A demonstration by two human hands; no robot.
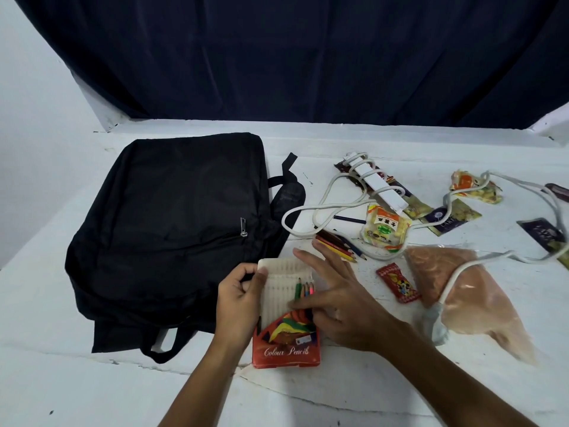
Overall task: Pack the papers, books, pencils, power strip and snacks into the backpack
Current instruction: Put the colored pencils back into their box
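the left hand [239, 298] pinched the pencil box [286, 315] beside the closed backpack [172, 229]; the right hand [335, 306], fingers spread, apparently slid pencils in; light, flimsy card, best gripped by its edges.

A dark curtain [292, 57] hangs behind the white table [61, 380], with what seems a pale wall [30, 103] left.

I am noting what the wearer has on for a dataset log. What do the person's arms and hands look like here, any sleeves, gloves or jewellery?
Both forearms are bare as far as the picture shows: no sleeves reach into view. The left hand and the right hand wear no gloves, and no rings, watch or bracelets show on the fingers or wrists. No markings are visible.
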